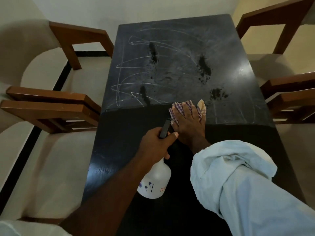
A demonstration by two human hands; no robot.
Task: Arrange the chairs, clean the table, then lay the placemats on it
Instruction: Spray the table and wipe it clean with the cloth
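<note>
The black table (119, 150) fills the middle of the view. Its far half carries white chalk scribbles (126, 79) and several dark dirt patches (204, 65). The near half looks dark and glossy. My right hand (189, 123) lies flat on a checked cloth (175, 108), pressed to the table where the two halves meet. My left hand (156, 143) grips the black trigger head of a white spray bottle (156, 181) held just above the near half. No placemats are in view.
Wooden chairs stand along both long sides: two on the left (51, 106) (76, 36), two on the right (289, 99) (272, 19). Pale floor with a black border strip (25, 150) lies to the left. A wall stands behind the table's far end.
</note>
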